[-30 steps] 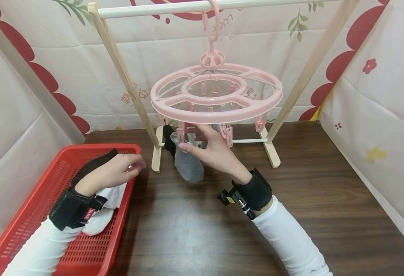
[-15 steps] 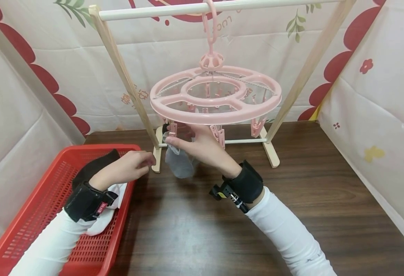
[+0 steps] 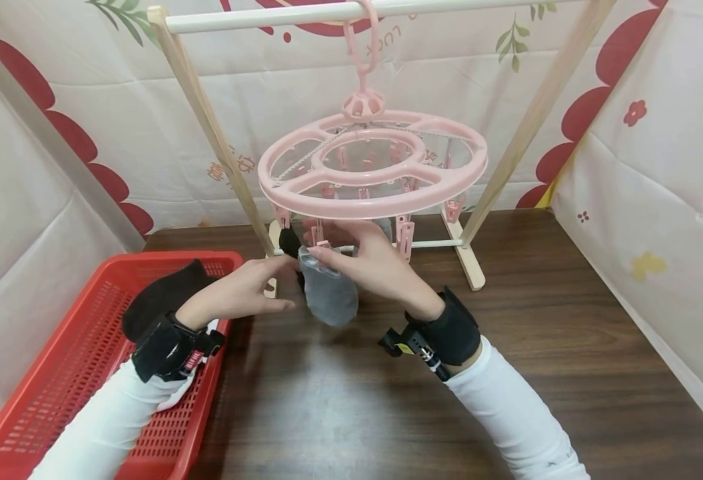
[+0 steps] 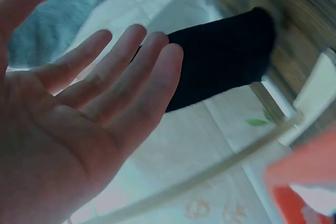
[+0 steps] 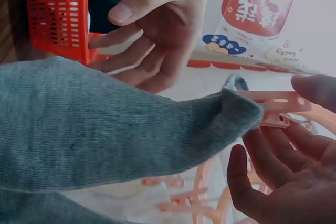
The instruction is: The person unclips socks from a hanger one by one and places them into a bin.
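Observation:
A grey sock (image 3: 332,297) hangs from a pink clothespin (image 5: 278,100) under the round pink drying hanger (image 3: 369,207). My right hand (image 3: 381,267) pinches that clothespin between thumb and fingers, at the sock's cuff. To the left of the sock, my left hand (image 3: 246,290) is held up with its fingers extended and nothing in its palm. Just beyond its fingertips a black sock (image 4: 220,59) hangs; in the head view it is partly hidden. Part of another grey sock (image 5: 47,208) shows low in the right wrist view.
The hanger hooks over the white bar (image 3: 255,19) of a wooden-legged rack. A red basket (image 3: 207,427) at the left holds a dark sock (image 3: 168,297) and white ones partly under my left arm. Other pink clothespins (image 3: 405,240) dangle from the hanger. Patterned cloth walls surround the table.
My left hand has moved right from over the basket toward the hanging socks, its fingers straightening. My right hand, with clothespin and grey sock, shifted left and then back right; the hanger swings slightly.

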Available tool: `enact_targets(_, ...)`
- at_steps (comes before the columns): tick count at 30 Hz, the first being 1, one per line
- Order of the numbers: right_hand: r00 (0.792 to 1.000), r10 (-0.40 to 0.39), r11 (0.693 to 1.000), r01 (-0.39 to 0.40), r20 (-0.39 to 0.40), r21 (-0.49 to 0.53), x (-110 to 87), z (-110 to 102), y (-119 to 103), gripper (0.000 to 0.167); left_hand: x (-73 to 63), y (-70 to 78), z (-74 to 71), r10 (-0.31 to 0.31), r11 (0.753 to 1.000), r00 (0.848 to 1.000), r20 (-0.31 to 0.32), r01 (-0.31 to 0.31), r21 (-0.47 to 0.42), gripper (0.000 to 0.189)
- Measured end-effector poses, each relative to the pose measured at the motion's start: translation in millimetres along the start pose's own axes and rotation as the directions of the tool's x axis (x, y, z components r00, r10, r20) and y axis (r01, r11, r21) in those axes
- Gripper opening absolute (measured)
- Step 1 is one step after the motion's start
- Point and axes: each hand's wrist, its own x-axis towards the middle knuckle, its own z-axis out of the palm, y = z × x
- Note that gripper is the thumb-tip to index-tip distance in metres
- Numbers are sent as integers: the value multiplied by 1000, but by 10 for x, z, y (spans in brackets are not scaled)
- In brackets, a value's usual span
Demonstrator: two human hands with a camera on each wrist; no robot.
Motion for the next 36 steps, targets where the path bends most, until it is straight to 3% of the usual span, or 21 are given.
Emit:
enact_targets(6, 995, 82, 997, -81, 54, -15, -92, -152, 30, 44, 208, 132, 70, 34, 997, 997, -68, -39, -64, 56)
enact_targets(13, 992, 89, 996, -90, 86, 11, -159, -285, 132, 45, 399, 180, 216, 81, 985, 988, -135, -100, -142, 57)
enact_targets(18, 993, 81, 995, -85, 90, 42, -208, -343, 179, 40, 497, 219, 342, 133, 985, 973, -190, -151, -86, 59)
enact_targets(22, 995, 74, 997, -76, 73, 25, -249, -376, 196, 38, 537, 256, 408, 144, 988, 964, -223, -152, -20, 56)
enact_targets(28, 999, 46, 998, -46, 24, 31, -319, -450, 261, 33, 550, 289, 456, 133, 991, 971, -200, -134, 7, 28)
enact_targets(32, 1000, -17, 998, 16, 17, 68, -351, -501, 335, 30, 545, 297, 485, 174, 984, 964, -200, -176, 10, 15)
enact_targets(36, 998, -57, 994, 56, 6, 95, -379, -538, 373, 27, 540, 302, 511, 216, 976, 959, -185, -210, 47, 15)
